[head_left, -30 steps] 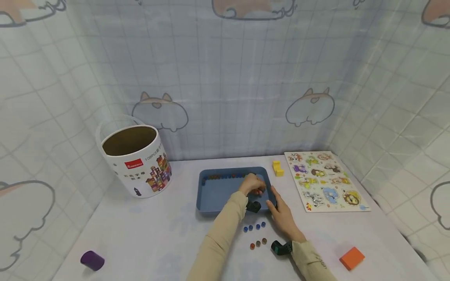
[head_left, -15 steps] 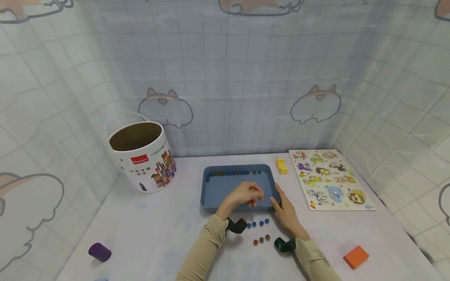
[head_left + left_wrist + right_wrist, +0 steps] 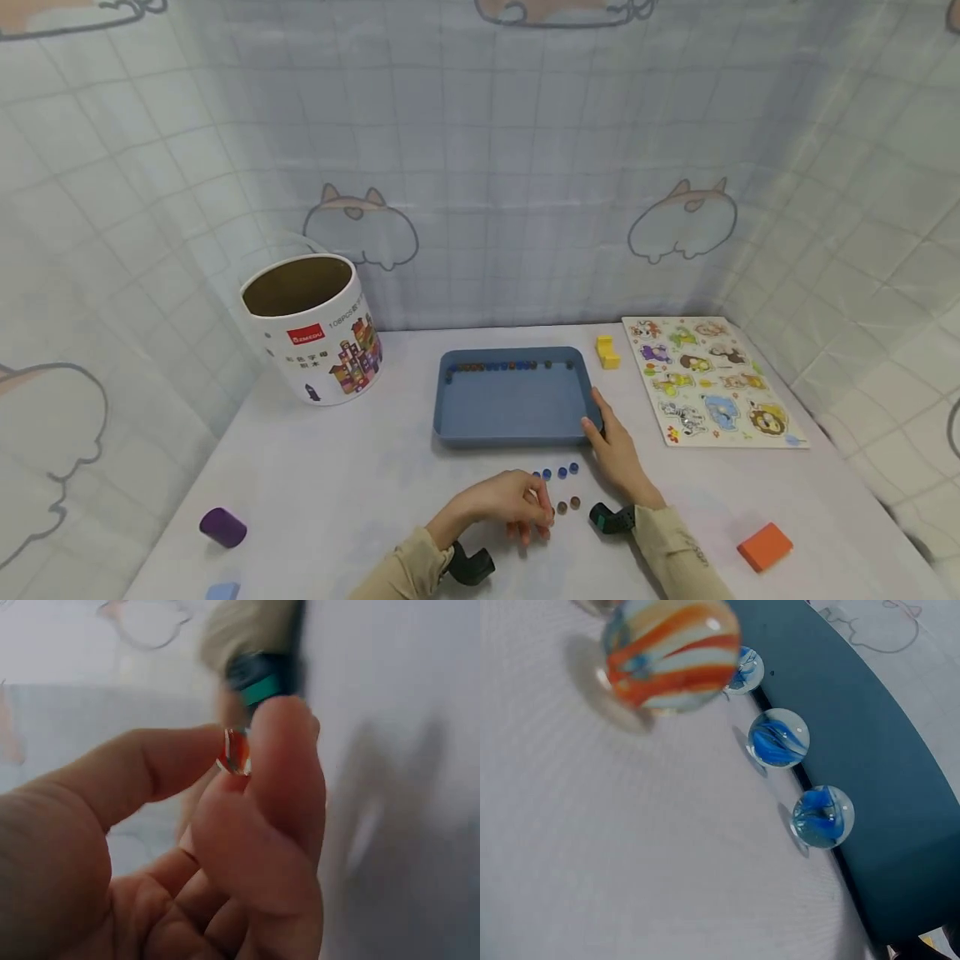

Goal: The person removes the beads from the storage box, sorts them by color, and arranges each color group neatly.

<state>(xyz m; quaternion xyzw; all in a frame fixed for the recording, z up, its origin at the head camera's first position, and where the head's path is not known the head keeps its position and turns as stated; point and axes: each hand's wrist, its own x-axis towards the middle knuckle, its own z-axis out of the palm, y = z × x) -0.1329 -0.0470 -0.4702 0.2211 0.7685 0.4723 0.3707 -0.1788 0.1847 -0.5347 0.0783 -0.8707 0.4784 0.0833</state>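
Observation:
My left hand [image 3: 510, 506] is in front of the tray, its thumb and index fingertip pinching a red-orange glass marble [image 3: 237, 753]. Beside those fingertips lie two brownish marbles [image 3: 562, 507]; the right wrist view shows one close up as an orange-and-white swirled marble [image 3: 237, 753]. Several blue swirl marbles [image 3: 778, 738] line the table along the tray's near side. My right hand [image 3: 621, 454] holds the right front corner of the blue-grey tray [image 3: 517, 442], thumb over the rim, fingers along the outer side. Inside the tray, several marbles [image 3: 502, 366] form a row at the far wall.
A white printed bucket [image 3: 322, 358] stands back left. An animal puzzle board [image 3: 705, 387] lies at right, with a yellow block [image 3: 607, 352] between it and the tray. A purple cylinder [image 3: 222, 527], a light blue block [image 3: 222, 592] and an orange block [image 3: 765, 547] lie nearer the front.
My left hand has drawn back from inside the tray to the marbles on the table. The rightmost marble in the tray's row sits farther right. My right hand has stayed at the corner.

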